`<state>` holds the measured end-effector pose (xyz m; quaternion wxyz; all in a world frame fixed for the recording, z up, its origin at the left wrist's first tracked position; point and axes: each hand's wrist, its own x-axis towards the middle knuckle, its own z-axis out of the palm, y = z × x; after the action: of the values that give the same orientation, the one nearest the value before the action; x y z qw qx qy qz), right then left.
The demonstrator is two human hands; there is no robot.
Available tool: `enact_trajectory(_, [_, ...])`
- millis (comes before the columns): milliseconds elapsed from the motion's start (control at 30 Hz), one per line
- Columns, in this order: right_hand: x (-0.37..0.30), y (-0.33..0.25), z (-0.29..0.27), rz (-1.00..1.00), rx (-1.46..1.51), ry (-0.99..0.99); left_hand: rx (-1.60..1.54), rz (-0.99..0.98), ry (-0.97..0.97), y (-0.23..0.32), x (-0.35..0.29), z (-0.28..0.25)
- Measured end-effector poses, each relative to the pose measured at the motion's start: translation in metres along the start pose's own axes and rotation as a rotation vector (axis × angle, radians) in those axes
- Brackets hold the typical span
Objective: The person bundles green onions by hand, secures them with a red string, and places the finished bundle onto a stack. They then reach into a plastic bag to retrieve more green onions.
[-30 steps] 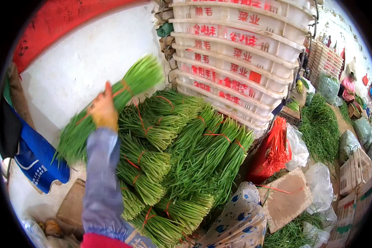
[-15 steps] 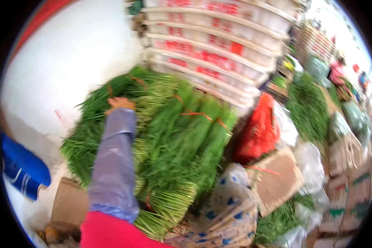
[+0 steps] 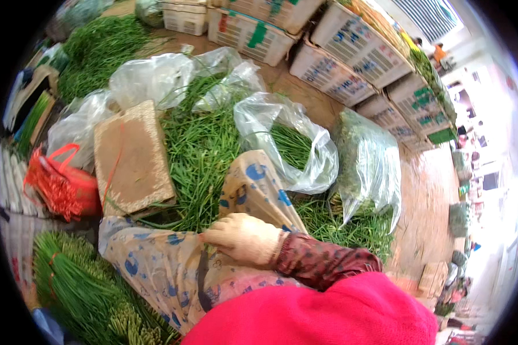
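The right hand (image 3: 244, 237), in a pale glove, is over the spotted cover (image 3: 155, 264) on the person's legs. Its fingers (image 3: 218, 234) are bent, but I cannot tell if they pinch something. From this hand, the tied green bunches (image 3: 66, 282) lie between eight and nine o'clock. Loose green stalks (image 3: 204, 152) lie at eleven o'clock, a brown board (image 3: 133, 158) at ten, and a clear bag (image 3: 323, 150) with more stalks in it at one.
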<state>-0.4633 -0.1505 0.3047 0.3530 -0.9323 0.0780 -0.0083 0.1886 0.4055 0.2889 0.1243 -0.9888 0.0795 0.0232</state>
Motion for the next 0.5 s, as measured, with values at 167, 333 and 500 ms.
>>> enact_trajectory(167, [-0.076, 0.048, -0.025, 0.347, 0.148, 0.522, -0.187, 0.423, 0.06, 0.111, 0.073, -0.046])
enact_trajectory(333, [-0.093, 0.133, -0.007, 0.895, 0.535, 0.862, 0.032, 0.713, 0.143, 0.418, -0.036, -0.02])
enact_trajectory(500, [-0.039, 0.233, -0.005, 0.972, 0.95, 0.8, 0.08, 1.06, -0.13, 0.663, -0.189, -0.032])
